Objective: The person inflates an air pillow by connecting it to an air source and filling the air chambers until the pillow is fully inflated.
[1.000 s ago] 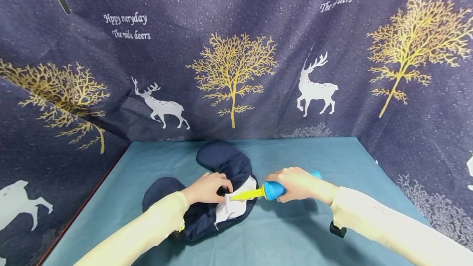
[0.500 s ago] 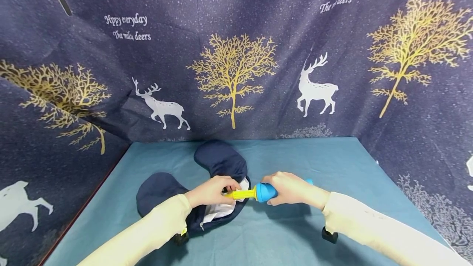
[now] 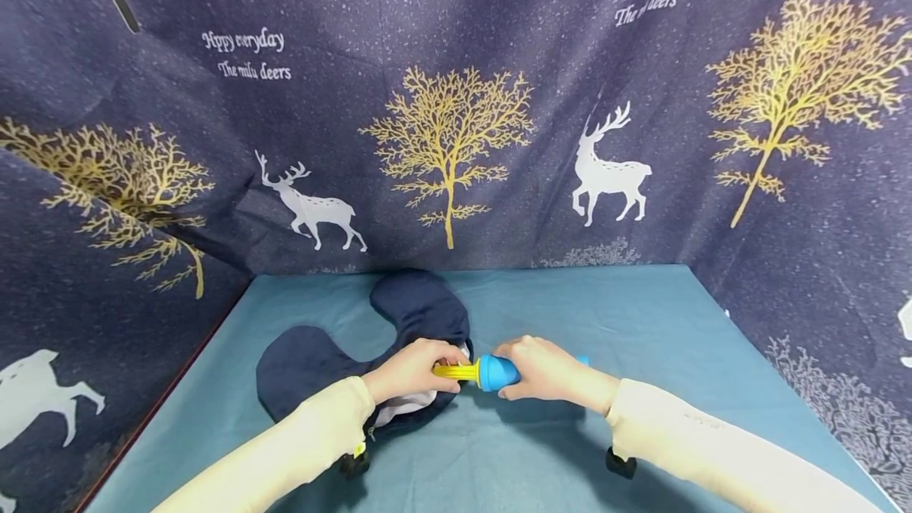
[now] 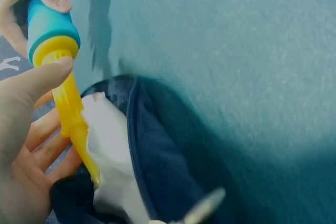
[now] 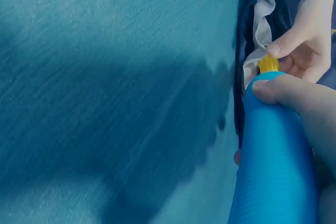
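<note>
Obs: navy neck pillow (image 3: 324, 359) lies flat and uninflated on the teal tabletop (image 3: 641, 315), its white inner bladder (image 4: 107, 140) pulled out through the cover's opening. Left hand (image 3: 413, 369) has its fingers curled round the yellow nozzle (image 4: 73, 124) of the hand pump (image 3: 496, 371), with the thumb pressed near the nozzle's collar. Right hand (image 3: 541, 366) is wrapped round the blue pump barrel (image 5: 273, 156).

Nozzle tip sits against the white bladder, close beside the navy cover edge; the valve itself is not visible, so whether the tip is seated I cannot tell.

Judgement on doing this step well:
- keep the pump in line with the nozzle, no sideways bend at the collar
- left fingers should steady bladder and nozzle together, so the tip does not slip off the soft film
- push with the right hand gently along the axis; a skewed push would likely crumple the bladder into the cover
- keep the cover edge clear of the tip
</note>
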Demonstrator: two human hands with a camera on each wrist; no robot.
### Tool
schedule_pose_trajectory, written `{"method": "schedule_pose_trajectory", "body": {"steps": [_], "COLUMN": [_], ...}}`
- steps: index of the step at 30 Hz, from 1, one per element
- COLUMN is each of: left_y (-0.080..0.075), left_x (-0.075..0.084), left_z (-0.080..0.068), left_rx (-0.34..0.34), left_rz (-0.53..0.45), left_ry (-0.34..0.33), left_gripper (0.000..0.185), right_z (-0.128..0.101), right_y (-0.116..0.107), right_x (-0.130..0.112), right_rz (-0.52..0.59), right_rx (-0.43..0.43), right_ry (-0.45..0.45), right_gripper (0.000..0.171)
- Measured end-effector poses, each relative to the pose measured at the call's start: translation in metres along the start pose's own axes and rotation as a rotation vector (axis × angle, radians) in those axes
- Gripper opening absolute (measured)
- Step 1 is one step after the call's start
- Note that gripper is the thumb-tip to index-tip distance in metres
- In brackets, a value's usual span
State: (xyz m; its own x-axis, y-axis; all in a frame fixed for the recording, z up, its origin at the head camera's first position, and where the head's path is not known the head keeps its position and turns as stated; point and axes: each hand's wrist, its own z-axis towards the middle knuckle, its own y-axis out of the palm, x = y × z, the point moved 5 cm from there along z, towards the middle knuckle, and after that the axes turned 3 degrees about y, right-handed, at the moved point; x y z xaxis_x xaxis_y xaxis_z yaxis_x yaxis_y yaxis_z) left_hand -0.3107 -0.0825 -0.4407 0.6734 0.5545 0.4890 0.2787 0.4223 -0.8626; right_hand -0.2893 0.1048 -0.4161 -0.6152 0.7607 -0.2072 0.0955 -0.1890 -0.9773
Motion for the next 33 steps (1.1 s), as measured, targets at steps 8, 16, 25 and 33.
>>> {"method": "schedule_pose_trajectory", "body": {"steps": [8, 16, 25, 33], "left_y": [0.004, 0.004, 0.006, 0.007], "left_x": [0.003, 0.007, 0.015, 0.025], "left_z": [0.001, -0.001, -0.004, -0.007], "left_rx": [0.041, 0.061, 0.054, 0.046], "left_rz": [0.001, -0.018, -0.018, -0.003], "left_ry": [-0.044, -0.056, -0.067, -0.042], "left_gripper": [0.025, 0.022, 0.021, 0.021], "right_z": [0.001, -0.004, -0.011, -0.016], "right_y": [0.002, -0.001, -0.001, 0.001], "right_x": [-0.001, 0.0, -0.003, -0.004], "right_rz": [0.019, 0.016, 0.045, 0.067], "right_rx": [-0.005, -0.002, -0.026, -0.045], "right_ry": [0.015, 0.018, 0.005, 0.005], "right_gripper": [0.054, 0.05, 0.05, 0.054]}}
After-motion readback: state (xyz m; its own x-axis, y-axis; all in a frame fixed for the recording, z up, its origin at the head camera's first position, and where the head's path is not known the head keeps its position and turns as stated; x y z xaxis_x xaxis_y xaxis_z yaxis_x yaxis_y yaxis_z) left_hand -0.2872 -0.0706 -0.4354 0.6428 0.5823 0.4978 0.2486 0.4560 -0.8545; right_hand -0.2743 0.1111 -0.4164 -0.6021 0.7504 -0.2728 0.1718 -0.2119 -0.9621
